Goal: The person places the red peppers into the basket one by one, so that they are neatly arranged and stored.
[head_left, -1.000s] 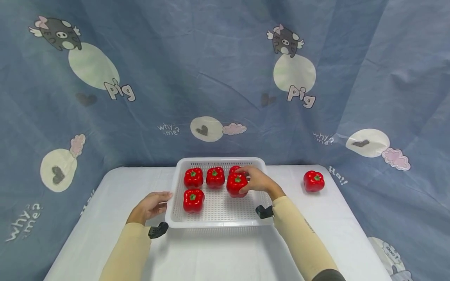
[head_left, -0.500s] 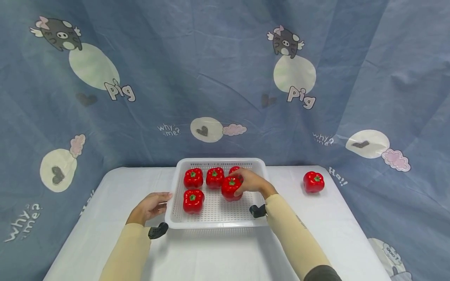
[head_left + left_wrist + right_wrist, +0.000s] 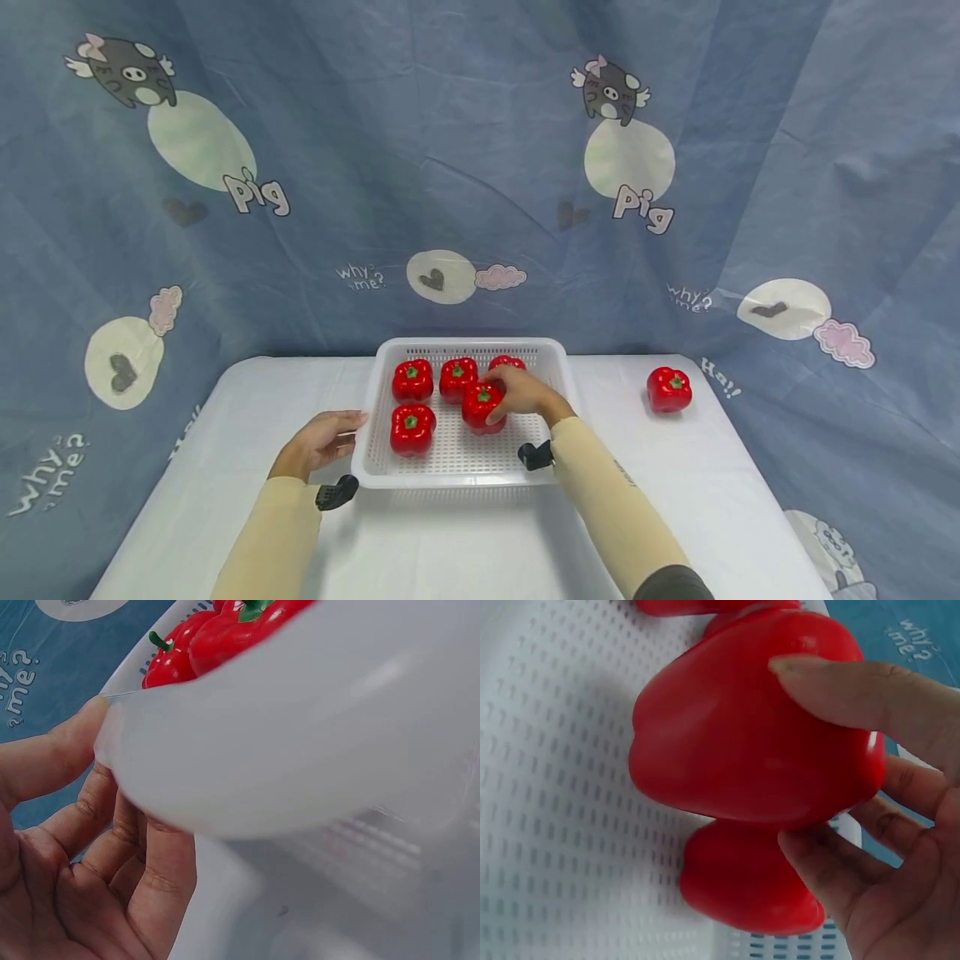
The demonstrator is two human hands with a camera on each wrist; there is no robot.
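A red bell pepper point(image 3: 477, 412) with a green stem is held by my right hand point(image 3: 519, 393), over the middle of a white perforated plastic basket point(image 3: 465, 481). In the right wrist view the thumb lies on one side of this pepper point(image 3: 735, 742) and fingers on the other. Three more red peppers line the basket's back: left point(image 3: 412, 382), middle point(image 3: 456, 383) and right point(image 3: 508, 362), the last partly covered by my right hand. Another pepper point(image 3: 411, 432) sits at front left. My left hand point(image 3: 321, 442) pinches the basket's left rim, thumb above, fingers beneath.
One red pepper point(image 3: 669, 389) lies alone on the white table point(image 3: 480, 550), to the right of the basket. Behind the table hangs a blue curtain point(image 3: 465, 167) with pig prints. A black wrist camera sits on each forearm.
My right hand has carried the pepper leftward and slightly toward the front of the basket, uncovering more of the back right pepper. My left hand stays at the rim.
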